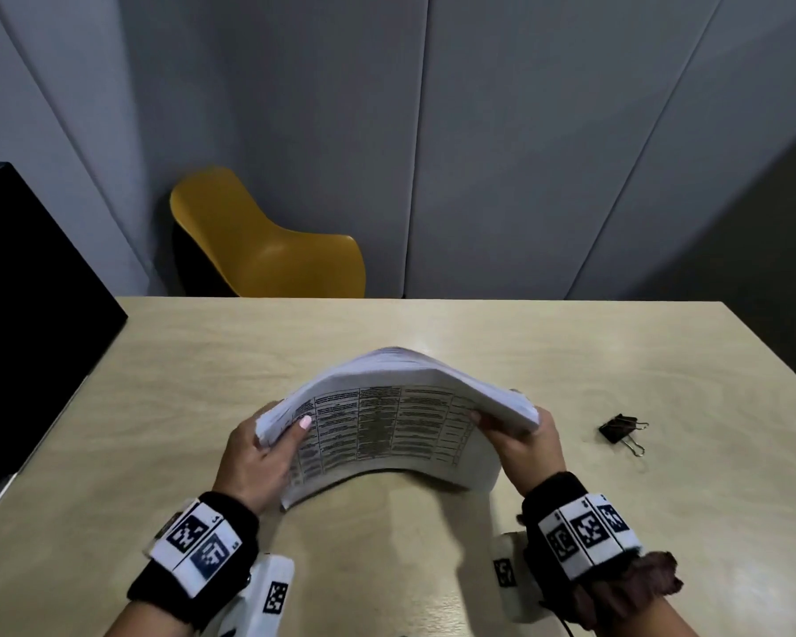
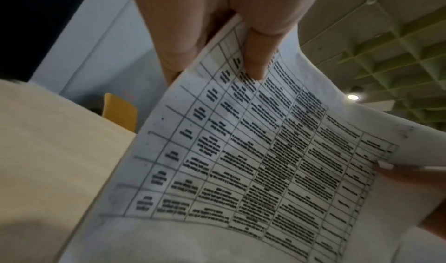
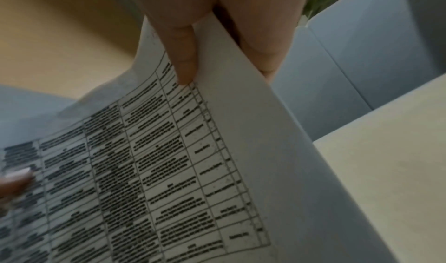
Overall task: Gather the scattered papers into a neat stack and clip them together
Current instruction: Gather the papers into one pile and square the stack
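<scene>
A stack of printed papers (image 1: 382, 420) with a table of text on its top sheet is held above the wooden table (image 1: 570, 360), bowed upward in the middle. My left hand (image 1: 272, 439) pinches its left edge, thumb on top. My right hand (image 1: 511, 429) pinches its right edge the same way. In the left wrist view the stack of papers (image 2: 253, 162) curves away under my thumb (image 2: 255, 57). The right wrist view shows the stack of papers (image 3: 156, 171) gripped between thumb and fingers (image 3: 183, 57). A black binder clip (image 1: 621, 429) lies on the table to the right of my right hand.
A yellow chair (image 1: 267, 241) stands behind the table's far edge. A black box (image 1: 28, 314) sits at the table's left side. Grey wall panels (image 1: 479, 131) close off the back.
</scene>
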`<control>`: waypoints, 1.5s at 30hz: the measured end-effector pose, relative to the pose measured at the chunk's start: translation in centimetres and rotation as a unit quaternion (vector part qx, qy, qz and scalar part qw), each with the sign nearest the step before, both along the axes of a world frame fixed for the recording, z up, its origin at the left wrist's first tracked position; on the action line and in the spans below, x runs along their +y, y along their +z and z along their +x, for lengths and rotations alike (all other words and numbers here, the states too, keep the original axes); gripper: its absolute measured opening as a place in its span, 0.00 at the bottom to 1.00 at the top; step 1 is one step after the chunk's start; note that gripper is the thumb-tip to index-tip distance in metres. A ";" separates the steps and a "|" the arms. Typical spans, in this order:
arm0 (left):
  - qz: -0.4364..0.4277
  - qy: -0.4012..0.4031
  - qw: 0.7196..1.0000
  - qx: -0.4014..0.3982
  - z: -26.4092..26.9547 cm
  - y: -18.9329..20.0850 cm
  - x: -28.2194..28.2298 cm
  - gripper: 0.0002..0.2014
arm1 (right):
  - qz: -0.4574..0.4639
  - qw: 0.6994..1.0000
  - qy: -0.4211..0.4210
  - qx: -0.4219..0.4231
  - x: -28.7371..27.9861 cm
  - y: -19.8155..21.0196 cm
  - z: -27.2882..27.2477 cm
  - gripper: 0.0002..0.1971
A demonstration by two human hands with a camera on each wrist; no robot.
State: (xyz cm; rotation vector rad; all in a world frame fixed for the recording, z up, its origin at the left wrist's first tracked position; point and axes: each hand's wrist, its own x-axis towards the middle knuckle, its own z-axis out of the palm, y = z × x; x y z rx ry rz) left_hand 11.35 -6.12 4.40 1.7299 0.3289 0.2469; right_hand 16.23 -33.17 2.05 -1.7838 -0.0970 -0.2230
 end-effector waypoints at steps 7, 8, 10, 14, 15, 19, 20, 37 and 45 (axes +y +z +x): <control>-0.015 -0.020 0.999 0.033 -0.9 -1.3 -0.7 0.08 | 0.003 0.999 0.010 0.046 0.4 -1.1 -1.0 0.25; -0.002 -0.016 1.000 0.016 -0.9 -1.4 -0.5 0.10 | 0.001 0.999 -0.007 0.036 0.4 -1.3 -1.0 0.25; 0.018 -0.014 1.000 0.001 -0.8 -1.3 -0.3 0.14 | 0.002 0.999 -0.029 0.018 0.4 -1.4 -1.2 0.23; 0.025 -0.027 0.999 0.027 -0.9 -2.0 -0.4 0.10 | -0.021 0.997 -0.007 0.076 0.7 -1.3 -1.7 0.24; 0.031 -0.023 0.999 0.027 -0.9 -2.2 -0.3 0.08 | -0.028 0.996 -0.001 0.086 0.8 -1.3 -1.8 0.24; 0.038 -0.026 0.999 0.018 -0.8 -2.3 -0.2 0.05 | -0.041 0.994 -0.040 0.095 1.0 -1.2 -1.8 0.20; 0.030 -0.019 0.999 0.016 -0.8 -2.3 -0.1 0.03 | -0.043 0.994 -0.061 0.086 1.0 -1.0 -1.7 0.17; -0.319 -0.064 0.941 0.091 -1.9 -2.8 -1.7 0.15 | 0.428 0.874 0.060 0.223 2.8 0.6 -1.7 0.45; -0.276 -0.202 0.940 0.015 0.1 0.3 3.5 0.41 | 0.258 0.959 0.029 0.109 -0.3 1.0 -1.1 0.09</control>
